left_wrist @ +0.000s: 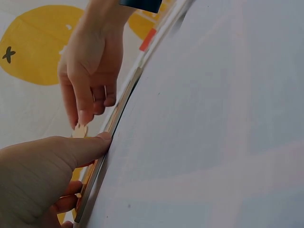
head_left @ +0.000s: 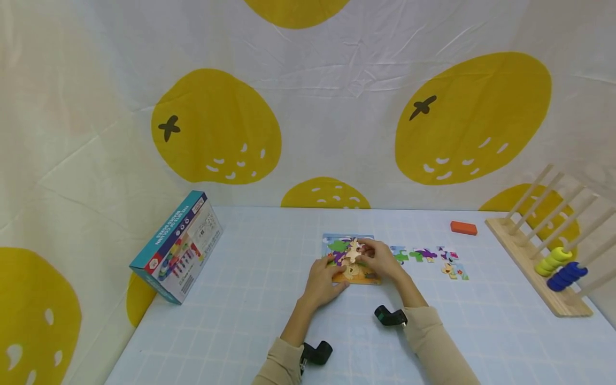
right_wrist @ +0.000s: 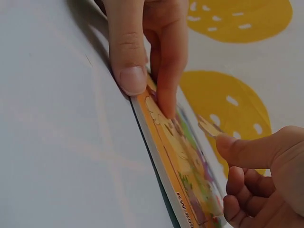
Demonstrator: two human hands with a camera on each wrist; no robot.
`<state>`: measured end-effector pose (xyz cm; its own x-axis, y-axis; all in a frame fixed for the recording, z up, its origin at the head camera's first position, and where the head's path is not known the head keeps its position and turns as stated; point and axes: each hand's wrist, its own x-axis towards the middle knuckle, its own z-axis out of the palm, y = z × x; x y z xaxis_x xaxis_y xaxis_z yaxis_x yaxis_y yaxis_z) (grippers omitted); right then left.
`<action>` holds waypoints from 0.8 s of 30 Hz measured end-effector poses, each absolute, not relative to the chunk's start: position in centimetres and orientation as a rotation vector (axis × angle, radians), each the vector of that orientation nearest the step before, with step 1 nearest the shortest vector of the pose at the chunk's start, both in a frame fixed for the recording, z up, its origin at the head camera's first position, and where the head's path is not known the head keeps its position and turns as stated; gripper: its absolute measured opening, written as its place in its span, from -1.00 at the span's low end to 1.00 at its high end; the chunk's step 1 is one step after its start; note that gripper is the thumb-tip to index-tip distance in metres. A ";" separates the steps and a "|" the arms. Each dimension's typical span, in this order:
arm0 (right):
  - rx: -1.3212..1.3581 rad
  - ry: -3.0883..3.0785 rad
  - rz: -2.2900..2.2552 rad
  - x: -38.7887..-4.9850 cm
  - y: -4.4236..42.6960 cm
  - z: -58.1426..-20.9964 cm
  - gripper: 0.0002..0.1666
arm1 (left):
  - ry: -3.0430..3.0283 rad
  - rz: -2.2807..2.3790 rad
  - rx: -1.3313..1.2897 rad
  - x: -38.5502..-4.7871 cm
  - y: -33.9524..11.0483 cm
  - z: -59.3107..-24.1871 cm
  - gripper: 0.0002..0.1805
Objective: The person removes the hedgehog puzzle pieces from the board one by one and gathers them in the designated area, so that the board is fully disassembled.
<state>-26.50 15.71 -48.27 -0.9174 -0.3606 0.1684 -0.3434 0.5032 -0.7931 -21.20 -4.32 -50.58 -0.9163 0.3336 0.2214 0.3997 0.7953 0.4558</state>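
Note:
A colourful jigsaw puzzle board (head_left: 368, 276) lies flat on the table, with an orange lower part. My left hand (head_left: 321, 282) grips its near-left corner, thumb along the front edge and a finger on the picture, as the right wrist view shows. Above the board my right hand (head_left: 383, 261) pinches a pale puzzle piece (head_left: 353, 251) between thumb and finger; the piece appears tilted and raised off the board in the right wrist view. Loose puzzle pieces (head_left: 424, 255) lie to the right of the board, and more puzzle pieces (head_left: 454, 271) sit beyond them.
At the left stands a blue and white box (head_left: 180, 248). On the right is a wooden peg rack (head_left: 539, 272) with yellow beads (head_left: 553, 261) and blue beads (head_left: 567, 276). Behind the loose pieces lies an orange-red block (head_left: 463, 228). A fruit-patterned cloth (head_left: 337, 133) hangs behind the table.

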 end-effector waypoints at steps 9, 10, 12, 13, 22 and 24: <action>-0.642 2.718 -1.389 -25.7 20.1 -47.5 -0.46 | -2.877 -0.783 -0.552 -21.0 -4.1 -50.5 -0.56; -0.620 2.717 -1.372 -25.5 20.8 -47.4 -0.46 | -2.877 -0.786 -0.547 -21.0 -4.1 -50.5 -0.56; -0.572 2.713 -1.358 -25.1 22.1 -47.3 -0.46 | -2.876 -0.783 -0.542 -20.9 -4.1 -50.5 -0.57; -0.547 2.714 -1.348 -24.9 22.8 -47.3 -0.46 | -2.875 -0.785 -0.541 -20.9 -4.1 -50.5 -0.57; -0.393 2.750 -1.266 -22.8 28.4 -46.6 -0.41 | -2.875 -0.763 -0.540 -21.0 -4.2 -50.6 -0.56; -0.377 2.752 -1.258 -22.4 29.4 -46.5 -0.41 | -2.873 -0.775 -0.542 -21.0 -4.2 -50.6 -0.57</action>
